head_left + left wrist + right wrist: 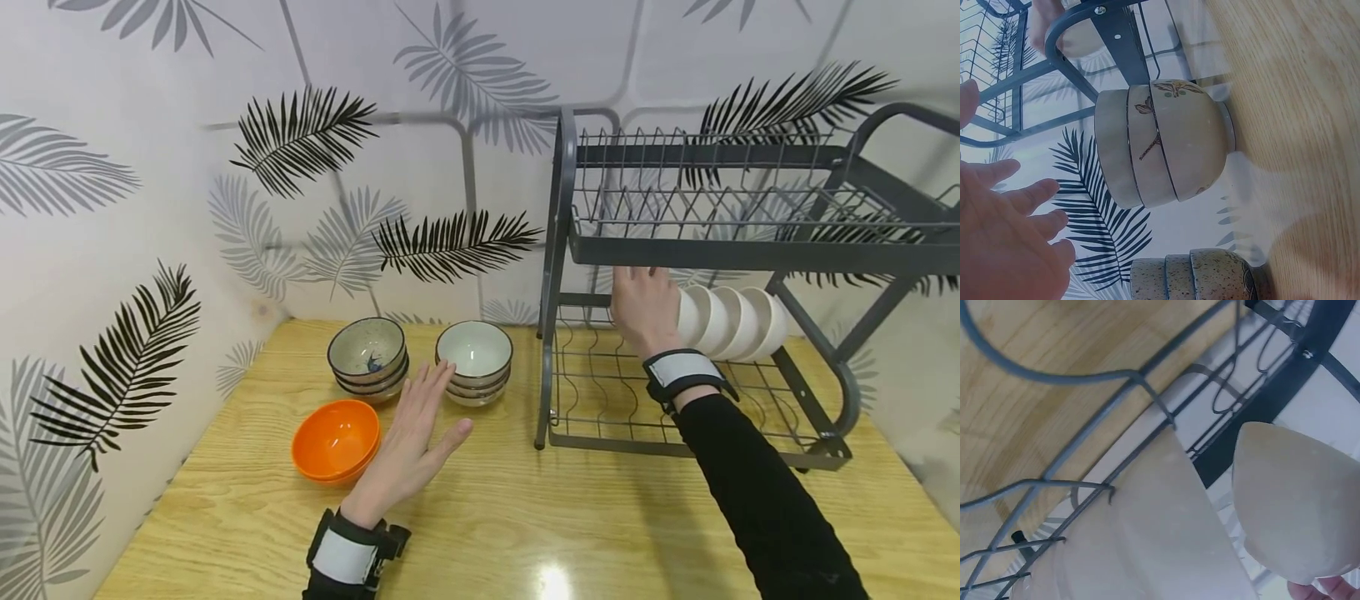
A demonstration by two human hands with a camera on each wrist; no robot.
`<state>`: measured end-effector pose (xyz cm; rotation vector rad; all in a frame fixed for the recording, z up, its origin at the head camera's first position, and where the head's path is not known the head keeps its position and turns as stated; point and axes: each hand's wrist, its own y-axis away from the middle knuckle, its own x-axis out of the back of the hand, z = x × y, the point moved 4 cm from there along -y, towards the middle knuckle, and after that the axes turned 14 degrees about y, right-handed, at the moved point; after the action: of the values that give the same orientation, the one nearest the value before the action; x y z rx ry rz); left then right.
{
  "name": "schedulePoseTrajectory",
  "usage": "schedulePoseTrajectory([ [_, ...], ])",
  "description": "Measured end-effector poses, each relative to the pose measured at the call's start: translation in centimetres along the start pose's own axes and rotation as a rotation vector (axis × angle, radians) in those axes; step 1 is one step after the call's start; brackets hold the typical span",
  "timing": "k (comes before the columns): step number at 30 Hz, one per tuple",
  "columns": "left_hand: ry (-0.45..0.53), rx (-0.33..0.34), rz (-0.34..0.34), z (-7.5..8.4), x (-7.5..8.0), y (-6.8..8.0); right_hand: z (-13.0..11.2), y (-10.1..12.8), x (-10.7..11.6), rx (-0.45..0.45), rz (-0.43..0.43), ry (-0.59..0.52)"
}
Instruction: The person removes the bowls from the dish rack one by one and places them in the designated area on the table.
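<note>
I have my right hand (645, 310) on the white bowls (731, 323) standing on edge in the rack (570, 250), fingers hidden, while my left hand (412, 437) hovers, fingers apart, beside the stacked bowls (474, 363) on the bench (525, 517).

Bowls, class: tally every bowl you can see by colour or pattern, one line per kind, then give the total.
Orange bowls, stacked on the table: 2
Speckled bowls, left stack: 3
Painted bowls with white inside, right stack: 3
Plain white bowls, on edge in the rack's lower tier, by the right hand: 4
Total: 12
</note>
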<state>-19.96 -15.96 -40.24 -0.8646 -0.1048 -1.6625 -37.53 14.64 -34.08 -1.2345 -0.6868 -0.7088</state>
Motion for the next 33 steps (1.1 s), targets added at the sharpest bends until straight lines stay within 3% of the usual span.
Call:
schedulePoseTrajectory([
  [6,0.008,0.001,-0.001,0.0,0.0,0.0,-0.1,0.3,1.3,0.015,0.178,-0.072],
  [12,0.021,0.014,-0.014,0.0,-0.1,0.0,-0.3,0.9,2.3,-0.032,0.215,-0.182],
  [24,0.021,0.004,-0.022,0.0,-0.2,0.0,0.4,2.1,3.4,-0.195,0.112,-0.545],
  [33,0.017,-0.011,-0.015,0.1,-0.2,0.0,1.2,3.2,3.6,-0.366,-0.137,-0.813],
])
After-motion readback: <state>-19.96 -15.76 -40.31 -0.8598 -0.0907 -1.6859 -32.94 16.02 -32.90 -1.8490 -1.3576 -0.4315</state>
